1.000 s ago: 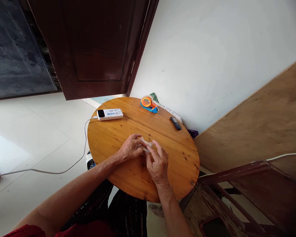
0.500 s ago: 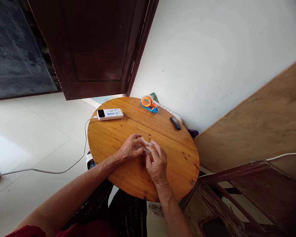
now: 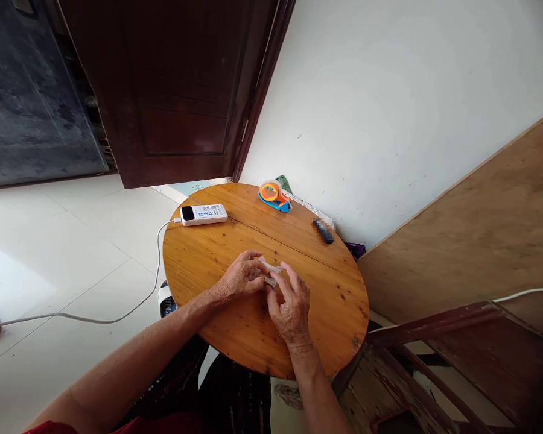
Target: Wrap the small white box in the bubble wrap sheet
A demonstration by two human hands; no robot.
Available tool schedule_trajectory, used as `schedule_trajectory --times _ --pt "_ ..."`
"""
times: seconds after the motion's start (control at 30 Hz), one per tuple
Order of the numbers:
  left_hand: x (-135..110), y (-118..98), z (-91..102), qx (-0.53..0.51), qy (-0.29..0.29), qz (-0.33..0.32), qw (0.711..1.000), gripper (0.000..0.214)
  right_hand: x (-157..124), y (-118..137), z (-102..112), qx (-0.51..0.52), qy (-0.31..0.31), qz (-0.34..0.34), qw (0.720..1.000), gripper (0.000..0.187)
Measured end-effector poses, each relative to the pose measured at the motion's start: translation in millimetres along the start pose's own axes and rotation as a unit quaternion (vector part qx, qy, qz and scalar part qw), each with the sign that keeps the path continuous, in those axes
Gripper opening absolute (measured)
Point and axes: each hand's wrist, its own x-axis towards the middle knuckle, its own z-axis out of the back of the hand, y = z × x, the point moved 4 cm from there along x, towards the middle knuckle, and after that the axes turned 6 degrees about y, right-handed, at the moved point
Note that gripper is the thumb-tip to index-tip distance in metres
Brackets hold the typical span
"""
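A small whitish, crumpled, see-through piece point(image 3: 270, 266) lies between my hands, low over the middle of the round wooden table point(image 3: 203, 253). It looks like thin plastic or tissue; its exact kind does not show. From the left, my left hand point(image 3: 241, 278) has its bent fingers and thumb closed on the piece. On the other side, my right hand point(image 3: 292, 301) grips its near right end between thumb and fingertips, with the index finger raised at its far corner. Fingers cover part of the piece.
A white power bank point(image 3: 204, 215) with a plugged-in cable point(image 3: 157, 265) sits at the table's left. Toward the back stand an orange and blue tape dispenser point(image 3: 275, 196) and a dark, pixelated object point(image 3: 323, 231). A wooden chair point(image 3: 434, 325) stands at the right, by the wall.
The view has tilted slightly, so the table sits a little lower. My right fingers have spread a bit, and more of the whitish piece shows between the hands.
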Motion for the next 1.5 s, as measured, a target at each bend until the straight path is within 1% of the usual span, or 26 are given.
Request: schedule_trajectory --times 0.1,0.17,0.27,0.37,0.47,0.53,0.6,0.63,0.7,0.73,0.8,0.87,0.93,1.0,1.07,1.2,1.27,1.33,1.4,1.5 --pt "0 0 -0.1 -0.002 0.003 0.003 1.000 0.026 0 -1 1 0.014 -0.011 -0.006 1.000 0.028" --pt "-1 0 0.5 -0.001 0.003 0.000 1.000 0.027 -1 -2 1 0.020 -0.015 -0.009 1.000 0.033" --pt "0 -1 1.3 -0.003 0.003 -0.008 1.000 0.027 -1 -3 -2 0.009 0.012 -0.012 1.000 0.041" --pt "0 -2 1.6 -0.003 0.004 -0.011 1.000 0.025 0 -2 -3 0.002 0.031 -0.014 0.999 0.040" --pt "-1 -3 1.5 -0.008 0.002 -0.012 1.000 0.026 -1 -4 -1 0.027 -0.002 -0.023 0.999 0.035" --pt "-1 -3 1.1 -0.012 -0.002 -0.010 1.000 0.027 -3 -12 -1 0.075 -0.031 -0.054 0.995 0.035" --pt "-1 -3 0.6 -0.007 -0.004 -0.007 1.000 0.026 -5 -28 -4 0.150 -0.039 -0.115 0.981 0.041" --pt "-1 -3 0.4 -0.001 -0.004 -0.006 1.000 0.025 -5 -37 -7 0.195 -0.030 -0.145 0.970 0.045" --pt "0 -2 0.1 0.012 -0.002 -0.009 1.000 0.024 -2 -52 -14 0.280 0.017 -0.177 0.944 0.053" --pt "0 -2 0.1 0.017 -0.002 -0.013 1.000 0.024 1 -56 -16 0.309 0.050 -0.175 0.934 0.057" --pt "0 -2 -0.1 0.021 0.002 -0.025 0.999 0.025 8 -57 -17 0.333 0.124 -0.144 0.924 0.065" --pt "-1 0 -0.9 0.015 0.004 -0.030 0.999 0.024 14 -52 -14 0.314 0.174 -0.109 0.927 0.065" --pt "-1 3 -2.1 0.005 0.001 -0.030 1.000 0.022 17 -44 -9 0.272 0.178 -0.085 0.942 0.057" --pt "-1 5 -3.3 0.000 -0.003 -0.030 1.000 0.020 17 -37 -4 0.216 0.150 -0.070 0.962 0.050" --pt "-1 5 -3.8 0.003 -0.006 -0.031 1.000 0.019 14 -30 -1 0.155 0.118 -0.055 0.979 0.049" --pt "-1 3 -2.0 -0.001 -0.002 -0.033 0.999 0.024 8 -23 6 0.060 0.080 -0.032 0.994 0.053" --pt "-1 1 -0.8 -0.015 0.001 -0.037 0.999 0.028 8 -23 13 0.049 0.065 -0.024 0.996 0.051" --pt "-1 1 0.6 -0.041 -0.007 -0.032 0.999 0.032 10 -24 20 0.055 0.058 -0.020 0.997 0.040" --pt "-1 2 1.7 -0.074 -0.023 -0.016 0.997 0.039 13 -25 24 0.060 0.063 -0.016 0.996 0.029" --pt "0 5 2.2 -0.105 -0.036 0.017 0.994 0.048 18 -29 26 0.076 0.062 -0.031 0.995 0.024"
